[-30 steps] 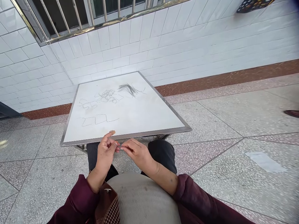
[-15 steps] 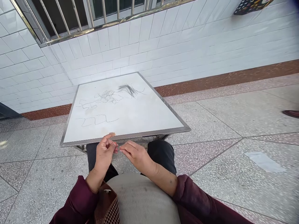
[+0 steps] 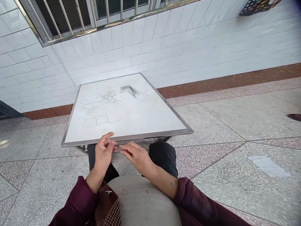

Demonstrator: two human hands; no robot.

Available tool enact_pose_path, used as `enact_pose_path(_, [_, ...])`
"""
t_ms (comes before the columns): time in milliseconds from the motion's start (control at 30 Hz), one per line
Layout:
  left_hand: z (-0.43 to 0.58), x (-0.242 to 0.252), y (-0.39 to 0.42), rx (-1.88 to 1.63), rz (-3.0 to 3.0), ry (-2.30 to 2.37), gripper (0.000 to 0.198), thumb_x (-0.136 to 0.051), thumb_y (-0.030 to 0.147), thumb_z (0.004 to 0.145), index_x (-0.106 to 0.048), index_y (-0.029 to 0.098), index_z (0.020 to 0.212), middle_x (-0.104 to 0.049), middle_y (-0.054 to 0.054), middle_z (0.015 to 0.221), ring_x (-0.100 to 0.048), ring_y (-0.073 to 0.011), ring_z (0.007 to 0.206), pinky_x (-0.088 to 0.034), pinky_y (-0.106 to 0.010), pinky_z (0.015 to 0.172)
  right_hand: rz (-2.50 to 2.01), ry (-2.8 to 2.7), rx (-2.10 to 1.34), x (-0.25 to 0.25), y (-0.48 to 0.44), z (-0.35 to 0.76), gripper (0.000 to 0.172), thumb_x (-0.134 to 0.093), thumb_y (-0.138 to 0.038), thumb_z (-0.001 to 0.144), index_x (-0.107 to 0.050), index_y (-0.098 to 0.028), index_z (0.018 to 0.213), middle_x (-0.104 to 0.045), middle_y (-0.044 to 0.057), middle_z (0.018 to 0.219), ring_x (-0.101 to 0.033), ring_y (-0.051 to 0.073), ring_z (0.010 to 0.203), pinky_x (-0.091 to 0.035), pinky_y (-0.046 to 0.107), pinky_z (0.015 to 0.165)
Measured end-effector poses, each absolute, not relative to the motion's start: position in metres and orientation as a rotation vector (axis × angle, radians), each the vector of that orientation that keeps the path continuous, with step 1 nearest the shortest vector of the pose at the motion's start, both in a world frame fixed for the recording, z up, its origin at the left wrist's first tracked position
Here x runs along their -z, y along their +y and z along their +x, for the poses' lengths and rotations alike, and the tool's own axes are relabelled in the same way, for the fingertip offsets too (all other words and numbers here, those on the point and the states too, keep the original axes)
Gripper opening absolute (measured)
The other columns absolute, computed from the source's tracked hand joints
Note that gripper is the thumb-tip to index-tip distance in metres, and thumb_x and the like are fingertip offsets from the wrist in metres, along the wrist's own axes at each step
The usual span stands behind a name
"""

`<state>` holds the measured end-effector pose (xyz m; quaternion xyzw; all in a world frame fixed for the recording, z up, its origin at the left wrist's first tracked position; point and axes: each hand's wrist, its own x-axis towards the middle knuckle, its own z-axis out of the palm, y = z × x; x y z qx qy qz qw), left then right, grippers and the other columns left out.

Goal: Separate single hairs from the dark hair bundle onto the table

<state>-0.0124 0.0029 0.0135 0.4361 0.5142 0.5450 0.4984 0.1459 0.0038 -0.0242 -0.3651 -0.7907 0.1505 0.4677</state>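
Note:
My left hand (image 3: 104, 151) and my right hand (image 3: 134, 154) meet fingertip to fingertip just below the near edge of a low white table (image 3: 152, 121). Both pinch something very thin between thumb and fingers, too fine to name. The left index finger sticks up over the table's metal rim. On the tabletop lie a dark bundle of hair strands (image 3: 129, 89), a loose tangle of strands (image 3: 109, 95) and zigzag lines of single strands (image 3: 100, 120).
The table stands on a speckled stone floor before a white tiled wall (image 3: 188, 40) with a barred window (image 3: 77, 15). A pale patch (image 3: 268, 165) marks the floor at right. A dark shoe tip (image 3: 295, 116) shows at the right edge.
Both hands have risen slightly toward the table edge, still pinched together. Nothing on the table has moved.

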Motion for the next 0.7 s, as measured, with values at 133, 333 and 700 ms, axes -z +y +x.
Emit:
enact_pose_path(133, [-0.0138, -0.0173, 0.0033, -1.319, 1.063, 1.261, 0.036, -0.068, 0.031, 0.079, -0.063, 0.019, 0.112, -0.060, 0.002, 0.069, -0.059, -0.0110, 0.065, -0.052, -0.022, 0.060, -0.902, -1.943, -0.393, 0.0259, 0.0042, 0.1485, 0.015, -0.055, -0.023, 0.094, -0.067, -0.023, 0.102, -0.068, 0.004, 0.080, -0.064, 0.016, 0.073, -0.056, 0.028, 0.066])
enact_pose_path(333, [-0.0164, -0.0211, 0.0030, -1.319, 1.044, 1.277, 0.036, -0.069, 0.032, 0.078, -0.063, 0.018, 0.111, -0.059, 0.002, 0.069, -0.058, -0.0100, 0.063, -0.051, -0.021, 0.059, -0.862, -1.981, -0.400, 0.0279, 0.0025, 0.1499, 0.012, -0.054, -0.019, 0.094, -0.066, -0.021, 0.097, -0.067, 0.005, 0.080, -0.064, 0.016, 0.074, -0.055, 0.028, 0.065])
enact_pose_path(700, [-0.0179, -0.0200, 0.0026, -1.328, 1.037, 1.281, 0.037, -0.069, 0.031, 0.078, -0.063, 0.017, 0.112, -0.059, 0.003, 0.069, -0.058, -0.0099, 0.063, -0.050, -0.021, 0.060, -0.822, -2.047, -0.408, 0.0256, 0.0033, 0.1517, 0.021, -0.051, -0.018, 0.095, -0.065, -0.020, 0.110, -0.067, 0.006, 0.084, -0.062, 0.016, 0.075, -0.054, 0.030, 0.066])
